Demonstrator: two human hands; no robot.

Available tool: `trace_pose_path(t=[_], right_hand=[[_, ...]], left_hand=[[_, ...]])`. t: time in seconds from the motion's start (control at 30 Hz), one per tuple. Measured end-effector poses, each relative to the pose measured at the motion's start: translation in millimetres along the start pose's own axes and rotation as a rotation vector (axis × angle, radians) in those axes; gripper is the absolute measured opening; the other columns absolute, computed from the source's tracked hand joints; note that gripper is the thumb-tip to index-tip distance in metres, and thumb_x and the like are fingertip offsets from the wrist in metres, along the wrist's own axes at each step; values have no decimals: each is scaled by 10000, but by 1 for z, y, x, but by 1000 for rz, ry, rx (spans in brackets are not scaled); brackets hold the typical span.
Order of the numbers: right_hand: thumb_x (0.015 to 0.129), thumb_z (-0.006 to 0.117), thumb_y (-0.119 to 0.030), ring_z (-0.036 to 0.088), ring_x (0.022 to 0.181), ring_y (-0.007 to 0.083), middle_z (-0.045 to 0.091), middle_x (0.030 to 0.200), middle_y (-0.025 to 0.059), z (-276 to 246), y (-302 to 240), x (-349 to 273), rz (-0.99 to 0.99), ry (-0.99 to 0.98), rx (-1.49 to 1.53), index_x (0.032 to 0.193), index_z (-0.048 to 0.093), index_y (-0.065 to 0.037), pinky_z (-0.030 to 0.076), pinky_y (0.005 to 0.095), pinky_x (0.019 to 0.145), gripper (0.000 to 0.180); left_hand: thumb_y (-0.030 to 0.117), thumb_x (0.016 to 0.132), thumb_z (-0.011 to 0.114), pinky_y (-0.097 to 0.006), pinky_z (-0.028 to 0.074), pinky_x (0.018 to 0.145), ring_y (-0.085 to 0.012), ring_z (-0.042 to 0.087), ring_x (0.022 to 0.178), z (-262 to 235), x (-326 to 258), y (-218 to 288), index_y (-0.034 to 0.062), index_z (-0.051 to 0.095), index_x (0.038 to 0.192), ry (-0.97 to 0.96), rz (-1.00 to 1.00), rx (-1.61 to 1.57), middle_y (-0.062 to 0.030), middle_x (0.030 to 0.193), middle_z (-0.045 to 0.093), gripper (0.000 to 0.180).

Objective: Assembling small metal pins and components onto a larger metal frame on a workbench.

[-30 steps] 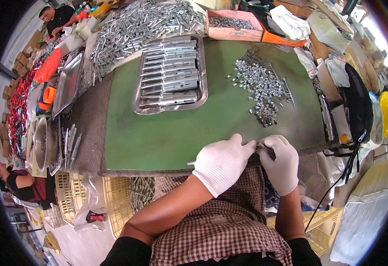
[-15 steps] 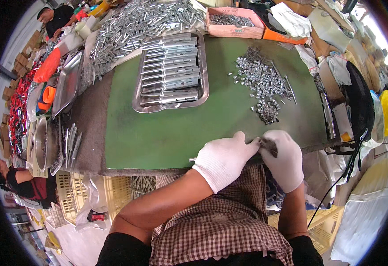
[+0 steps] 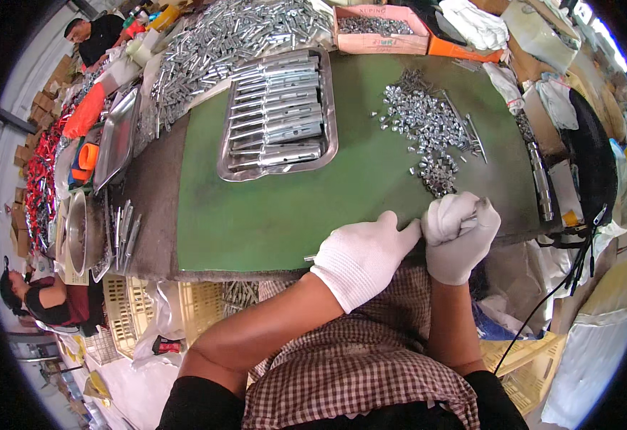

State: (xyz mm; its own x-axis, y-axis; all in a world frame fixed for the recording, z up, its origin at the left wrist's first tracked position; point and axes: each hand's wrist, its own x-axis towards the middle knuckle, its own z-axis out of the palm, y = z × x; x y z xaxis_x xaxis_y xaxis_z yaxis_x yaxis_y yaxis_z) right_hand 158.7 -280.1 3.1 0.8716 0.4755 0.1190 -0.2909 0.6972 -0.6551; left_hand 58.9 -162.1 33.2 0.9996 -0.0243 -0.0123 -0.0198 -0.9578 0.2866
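Observation:
My left hand [image 3: 365,259], in a white knit glove, is closed at the front edge of the green mat [image 3: 285,222]. A short silvery end of a metal rod [image 3: 309,258] sticks out beside its wrist, and the glove hides the rest. Close to its thumb, my right hand [image 3: 460,233], gloved too, is curled with fingers folded in; what they hold cannot be made out. Just beyond it lies a pile of small shiny metal nuts [image 3: 428,129]. A steel tray [image 3: 333,136] on the mat carries a row of slotted metal tubes [image 3: 285,107] with thin rods.
A large heap of metal parts [image 3: 235,43] covers the back left. At the back stands a pink box [image 3: 381,43] of small pieces. Loose rods [image 3: 121,233] and a round metal bowl [image 3: 80,229] are at the left. Two other people [image 3: 98,36] sit farther left.
My right hand has turned over and lifted slightly away from the left thumb, its fingers now curled upward. The left hand stays nearly in place. The whole view has shifted slightly.

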Motion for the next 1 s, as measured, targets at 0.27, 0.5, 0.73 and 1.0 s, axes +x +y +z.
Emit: trace_pose_path(t=[0.27,0.5,0.73,1.0], right_hand=[[998,378,-395,273,447,136,333,513,35,-4,-4,-9,-113,91,-31,544,363,-68,195,315,455,559],[1002,364,-428,260,464,123,271,516,1,-18,-8,-1,-15,-16,106,604,380,-86,204,304,450,525],[1019,417,-306,331,529,83,354,619,-21,-34,2,0,-56,3,-78,758,466,-87,254,259,485,344],[983,472,-127,295,520,57,333,621,-39,-19,7,-3,19,28,-500,906,554,-42,223,242,491,141]], left_hand=[[142,881,555,-397,567,505,-255,674,591,0,17,29,54,535,895,40,-24,184,-91,765,574,91],[232,861,657,-349,496,513,-232,604,572,8,-17,-3,119,639,1092,313,9,85,-52,758,560,258],[208,837,685,-365,524,568,-252,635,641,-5,-150,-27,110,635,994,471,-475,175,-69,807,587,191],[217,829,706,-384,534,619,-292,658,706,14,-197,-34,88,668,1030,590,-636,123,-97,865,639,242]])
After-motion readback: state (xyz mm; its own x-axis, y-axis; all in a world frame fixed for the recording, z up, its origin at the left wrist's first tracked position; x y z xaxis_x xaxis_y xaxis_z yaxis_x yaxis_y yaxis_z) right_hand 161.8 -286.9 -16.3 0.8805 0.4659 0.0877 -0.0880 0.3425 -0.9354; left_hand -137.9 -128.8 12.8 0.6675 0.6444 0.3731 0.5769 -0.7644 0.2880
